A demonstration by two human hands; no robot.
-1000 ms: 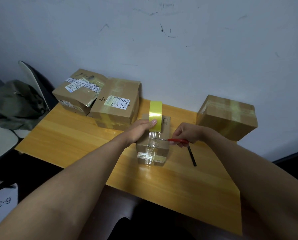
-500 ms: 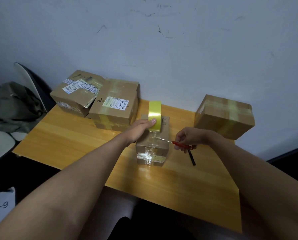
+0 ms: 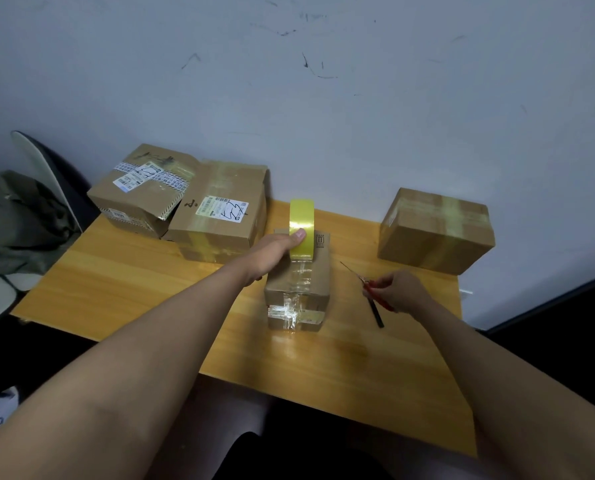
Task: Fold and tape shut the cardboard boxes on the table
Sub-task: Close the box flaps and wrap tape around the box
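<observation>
Now the right hand [image 3: 398,293], gripping the red scissors [image 3: 370,285], is sitting well clear of the small box [image 3: 301,289], where 1 second ago the blades were at the tape strip over its top. That is suggesting the cut is made. The left hand [image 3: 278,250] is holding the yellow tape roll [image 3: 302,230] upright on the box's far end, thumb pressing its face. Likely the loose end is needing smoothing down next. On the wooden table [image 3: 133,289], 3 other boxes are standing near a scuffed white wall [image 3: 358,98]; a black pen [image 3: 376,311] is lying beside the scissors.
</observation>
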